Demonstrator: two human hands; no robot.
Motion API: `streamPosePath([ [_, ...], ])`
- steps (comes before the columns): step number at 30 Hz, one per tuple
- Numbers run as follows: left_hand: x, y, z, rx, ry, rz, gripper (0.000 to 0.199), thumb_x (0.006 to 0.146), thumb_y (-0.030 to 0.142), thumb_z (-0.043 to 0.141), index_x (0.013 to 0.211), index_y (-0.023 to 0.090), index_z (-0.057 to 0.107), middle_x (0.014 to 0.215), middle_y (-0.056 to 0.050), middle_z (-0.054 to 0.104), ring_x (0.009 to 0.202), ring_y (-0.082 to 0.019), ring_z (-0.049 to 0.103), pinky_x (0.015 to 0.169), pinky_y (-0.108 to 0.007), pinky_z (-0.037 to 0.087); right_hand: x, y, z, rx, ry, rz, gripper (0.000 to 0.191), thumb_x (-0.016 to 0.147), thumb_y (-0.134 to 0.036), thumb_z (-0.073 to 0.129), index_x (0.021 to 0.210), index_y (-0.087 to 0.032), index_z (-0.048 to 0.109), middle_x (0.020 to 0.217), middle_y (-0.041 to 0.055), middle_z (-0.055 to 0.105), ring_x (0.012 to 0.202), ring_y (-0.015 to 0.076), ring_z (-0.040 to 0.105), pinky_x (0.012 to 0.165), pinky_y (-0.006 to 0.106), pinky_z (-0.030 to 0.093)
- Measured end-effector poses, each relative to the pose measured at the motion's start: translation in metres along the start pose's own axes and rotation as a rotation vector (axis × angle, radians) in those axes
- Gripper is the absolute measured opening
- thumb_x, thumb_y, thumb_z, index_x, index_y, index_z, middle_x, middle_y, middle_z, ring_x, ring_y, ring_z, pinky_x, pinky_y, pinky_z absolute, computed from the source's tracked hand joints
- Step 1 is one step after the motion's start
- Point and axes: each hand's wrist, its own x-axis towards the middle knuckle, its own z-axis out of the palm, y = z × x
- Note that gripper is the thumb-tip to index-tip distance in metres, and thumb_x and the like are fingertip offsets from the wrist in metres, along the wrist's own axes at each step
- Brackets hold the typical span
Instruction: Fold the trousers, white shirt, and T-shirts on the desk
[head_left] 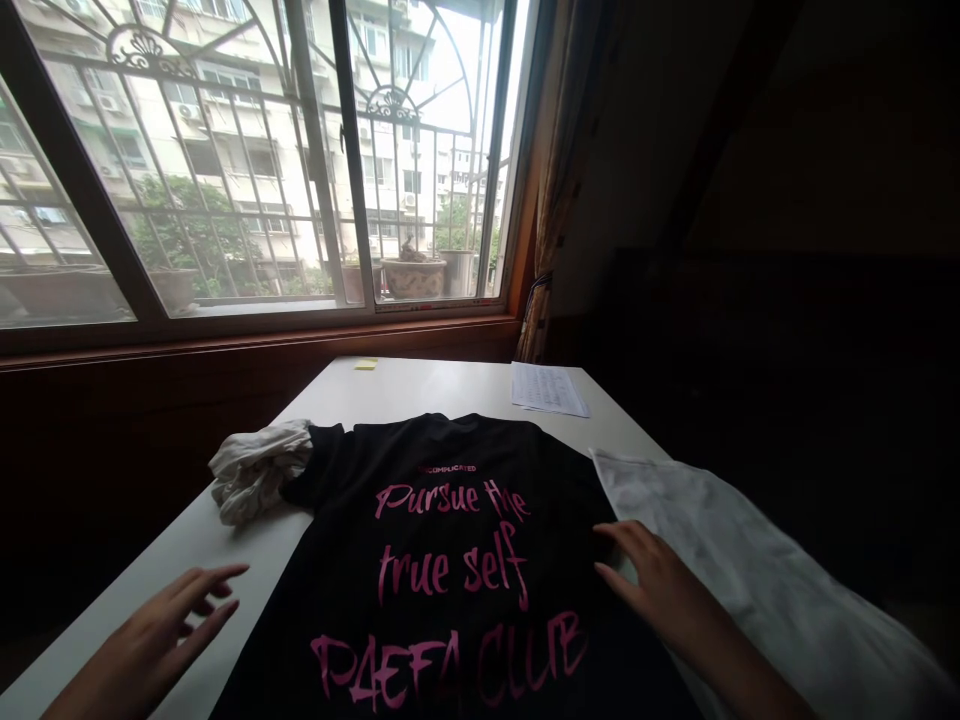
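A black T-shirt [450, 540] with pink lettering lies spread on the white table [247, 590], its collar end toward the window. To the left of the shirt, above the table, my left hand [169, 620] is held with its fingers apart and nothing in them. My right hand [645, 570] is at the shirt's right edge, fingers spread, thumb and fingertips over or touching the black cloth; exact contact is hard to tell. It holds nothing. The shirt's left sleeve lies against a crumpled white cloth [259, 470].
A white cloth [750, 550] hangs over the table's right side. Printed papers [550, 388] and a yellow note [366, 364] lie at the far edge. Behind stand a barred window [225, 170] and a tied curtain [551, 220].
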Motion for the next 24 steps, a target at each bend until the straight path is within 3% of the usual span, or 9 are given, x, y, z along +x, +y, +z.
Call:
streamPosePath([
  [2, 0.032, 0.005, 0.005, -0.046, -0.049, -0.019, 0.068, 0.084, 0.073, 0.055, 0.126, 0.021, 0.069, 0.115, -0.012, 0.074, 0.1, -0.032, 0.073, 0.079, -0.038, 0.063, 0.009, 0.006, 0.015, -0.043, 0.055, -0.002, 0.041, 0.091, -0.041, 0.059, 0.127, -0.022, 0.065, 0.124, 0.0104, 0.066, 0.114, 0.0295, 0.064, 0.099, 0.043, 0.052],
  [6, 0.083, 0.028, 0.026, -0.094, -0.074, -0.02, 0.074, 0.087, 0.069, 0.054, 0.138, 0.016, 0.055, 0.118, -0.015, 0.072, 0.106, -0.033, 0.072, 0.089, -0.043, 0.059, 0.016, 0.01, 0.046, -0.109, 0.144, -0.012, 0.048, 0.095, -0.05, 0.055, 0.135, -0.023, 0.058, 0.127, 0.0113, 0.065, 0.114, 0.0309, 0.064, 0.098, 0.044, 0.053],
  [11, 0.115, 0.06, 0.058, -0.225, -0.175, -0.015, 0.093, 0.084, 0.069, 0.061, 0.154, 0.013, 0.034, 0.125, -0.018, 0.066, 0.109, -0.034, 0.071, 0.095, -0.044, 0.057, 0.012, 0.006, 0.066, -0.176, 0.205, -0.018, 0.043, 0.099, -0.047, 0.047, 0.133, -0.024, 0.06, 0.112, 0.0114, 0.069, 0.095, 0.0298, 0.067, 0.089, 0.046, 0.055],
  [17, 0.113, 0.067, 0.078, -0.188, -0.184, 0.111, 0.082, 0.08, 0.043, 0.066, 0.152, 0.015, 0.041, 0.147, -0.019, 0.055, 0.136, -0.038, 0.054, 0.111, -0.048, 0.047, 0.005, 0.0, 0.068, -0.106, 0.149, 0.015, 0.036, 0.099, -0.028, 0.038, 0.118, -0.022, 0.068, 0.104, 0.0109, 0.068, 0.082, 0.0237, 0.072, 0.074, 0.037, 0.059],
  [21, 0.089, 0.052, 0.067, -0.201, -0.238, 0.088, 0.073, 0.08, 0.04, 0.064, 0.149, 0.022, 0.049, 0.145, -0.013, 0.061, 0.136, -0.036, 0.056, 0.114, -0.05, 0.046, -0.016, 0.006, 0.066, -0.081, 0.028, 0.064, 0.044, 0.096, -0.025, 0.034, 0.122, -0.017, 0.069, 0.121, 0.0173, 0.068, 0.092, 0.0264, 0.075, 0.075, 0.037, 0.062],
  [24, 0.057, 0.038, 0.054, -0.181, -0.28, 0.08, 0.069, 0.081, 0.04, 0.064, 0.148, 0.025, 0.054, 0.147, -0.01, 0.061, 0.137, -0.035, 0.055, 0.115, -0.048, 0.046, -0.041, 0.004, 0.051, -0.001, -0.156, 0.083, 0.044, 0.09, -0.029, 0.044, 0.123, -0.019, 0.072, 0.131, 0.0167, 0.069, 0.11, 0.0301, 0.073, 0.087, 0.037, 0.062],
])
